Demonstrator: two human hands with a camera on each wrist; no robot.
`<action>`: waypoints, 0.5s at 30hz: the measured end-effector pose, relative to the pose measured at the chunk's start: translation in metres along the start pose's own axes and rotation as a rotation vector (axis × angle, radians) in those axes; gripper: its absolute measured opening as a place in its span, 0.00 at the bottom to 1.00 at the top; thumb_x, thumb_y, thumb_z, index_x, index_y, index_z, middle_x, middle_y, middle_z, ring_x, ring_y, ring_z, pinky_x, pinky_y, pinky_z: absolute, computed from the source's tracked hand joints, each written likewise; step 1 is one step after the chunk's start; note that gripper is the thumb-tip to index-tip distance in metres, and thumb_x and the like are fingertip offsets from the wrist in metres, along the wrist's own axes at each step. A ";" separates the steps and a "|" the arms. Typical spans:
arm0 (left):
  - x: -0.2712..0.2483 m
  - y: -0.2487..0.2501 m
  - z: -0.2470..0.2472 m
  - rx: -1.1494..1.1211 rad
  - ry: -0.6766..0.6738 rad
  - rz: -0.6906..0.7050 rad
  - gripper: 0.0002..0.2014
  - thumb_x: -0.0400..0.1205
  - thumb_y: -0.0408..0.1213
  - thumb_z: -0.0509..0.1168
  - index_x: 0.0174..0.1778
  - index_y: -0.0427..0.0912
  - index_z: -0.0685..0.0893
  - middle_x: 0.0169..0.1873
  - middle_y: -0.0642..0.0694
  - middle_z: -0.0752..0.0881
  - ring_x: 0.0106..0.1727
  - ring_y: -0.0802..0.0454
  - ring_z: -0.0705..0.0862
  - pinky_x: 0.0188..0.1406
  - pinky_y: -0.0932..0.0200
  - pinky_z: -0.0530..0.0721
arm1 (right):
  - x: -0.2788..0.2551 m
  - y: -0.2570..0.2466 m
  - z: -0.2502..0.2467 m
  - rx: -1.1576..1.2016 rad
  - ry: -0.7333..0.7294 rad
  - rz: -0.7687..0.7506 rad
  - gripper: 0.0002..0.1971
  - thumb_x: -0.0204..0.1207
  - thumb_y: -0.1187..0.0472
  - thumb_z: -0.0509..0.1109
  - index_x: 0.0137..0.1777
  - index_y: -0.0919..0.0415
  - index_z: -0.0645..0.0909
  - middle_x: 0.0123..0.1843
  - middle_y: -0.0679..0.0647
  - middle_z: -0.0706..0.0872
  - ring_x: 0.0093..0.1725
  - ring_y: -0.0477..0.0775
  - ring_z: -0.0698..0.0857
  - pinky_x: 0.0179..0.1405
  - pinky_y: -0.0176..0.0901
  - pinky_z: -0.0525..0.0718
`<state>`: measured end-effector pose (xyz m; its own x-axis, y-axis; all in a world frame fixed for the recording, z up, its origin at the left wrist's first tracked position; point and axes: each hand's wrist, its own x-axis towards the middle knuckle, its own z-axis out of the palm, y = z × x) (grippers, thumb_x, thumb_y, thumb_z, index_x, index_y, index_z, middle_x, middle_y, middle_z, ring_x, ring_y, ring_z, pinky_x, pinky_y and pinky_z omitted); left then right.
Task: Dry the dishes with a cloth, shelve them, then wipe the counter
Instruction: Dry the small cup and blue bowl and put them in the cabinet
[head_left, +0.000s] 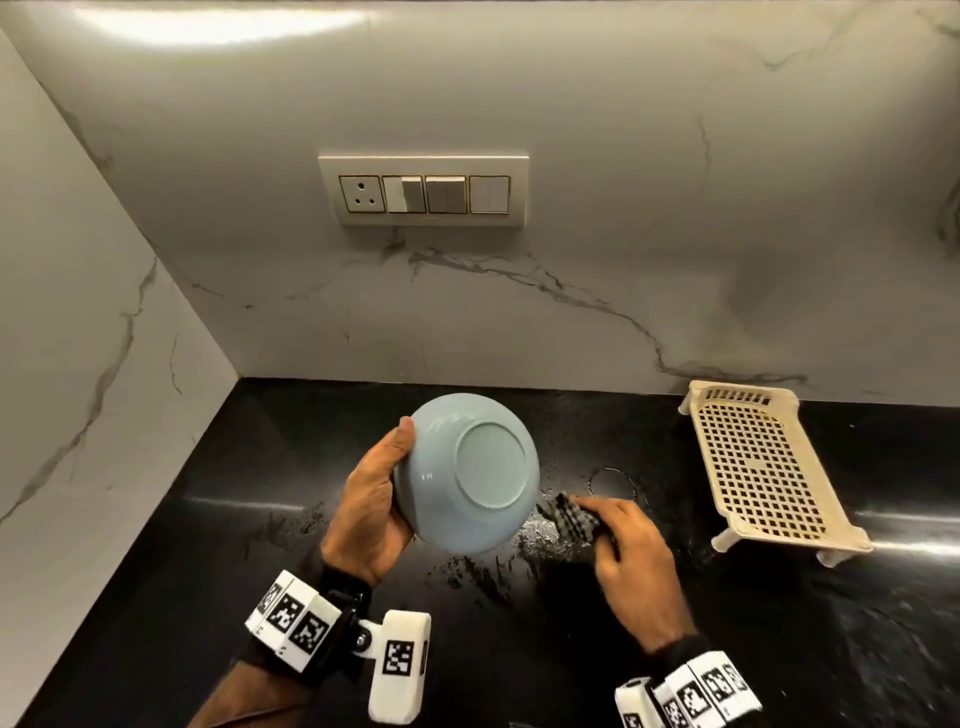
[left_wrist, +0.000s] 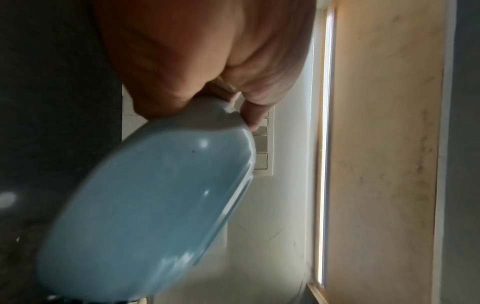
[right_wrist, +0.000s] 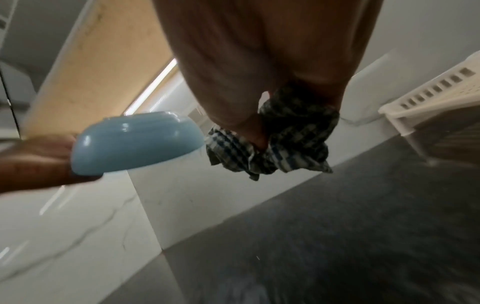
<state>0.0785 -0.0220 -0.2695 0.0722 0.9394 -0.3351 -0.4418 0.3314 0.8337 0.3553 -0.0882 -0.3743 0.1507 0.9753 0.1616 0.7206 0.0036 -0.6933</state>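
My left hand (head_left: 371, 512) has the blue bowl (head_left: 467, 475) up off the desk (head_left: 249, 525), base turned toward me, thumb hooked over the rim at the top and the fingers curled around the rim; the left wrist view shows that grip close, palm pressed to the bowl's side. Just right of the bowl, my right hand (head_left: 631, 566) has its fingers closed around a bunched checked cloth (head_left: 574, 517), a fold of it poking out toward the bowl's lower edge; whether cloth and bowl touch, I can't tell. In the right wrist view the cloth hangs crumpled from my fingers, the bowl just beside it and apart. Below the bowl the black desk is streaked with water. Well right of the bowl, a cream drying rack (head_left: 763, 467) stands on its little legs against the marble wall. Above the bowl, on that wall, sits a switch panel (head_left: 423, 190).
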 end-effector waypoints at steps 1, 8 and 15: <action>-0.001 -0.002 0.000 0.013 0.003 0.003 0.23 0.90 0.53 0.61 0.71 0.41 0.89 0.67 0.37 0.91 0.70 0.36 0.88 0.74 0.35 0.83 | -0.002 0.007 0.008 -0.041 -0.029 -0.008 0.32 0.77 0.73 0.70 0.71 0.36 0.83 0.65 0.34 0.83 0.66 0.43 0.82 0.73 0.54 0.83; -0.012 -0.001 -0.004 -0.057 0.065 -0.045 0.25 0.90 0.55 0.62 0.72 0.40 0.88 0.67 0.36 0.91 0.68 0.37 0.90 0.65 0.39 0.90 | -0.041 0.012 0.044 -0.173 -0.485 -0.130 0.33 0.84 0.51 0.70 0.84 0.25 0.61 0.89 0.36 0.64 0.90 0.44 0.61 0.91 0.60 0.59; -0.032 0.032 0.013 -0.092 -0.033 -0.031 0.25 0.91 0.55 0.59 0.71 0.40 0.89 0.67 0.36 0.91 0.68 0.38 0.90 0.69 0.38 0.89 | -0.026 -0.111 -0.022 0.379 -0.062 -0.294 0.72 0.64 0.42 0.91 0.94 0.42 0.38 0.96 0.43 0.41 0.95 0.53 0.52 0.89 0.64 0.61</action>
<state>0.0741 -0.0407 -0.2261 0.1154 0.9318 -0.3442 -0.5189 0.3520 0.7790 0.2860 -0.1185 -0.2861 -0.0719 0.9321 0.3549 0.4273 0.3503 -0.8335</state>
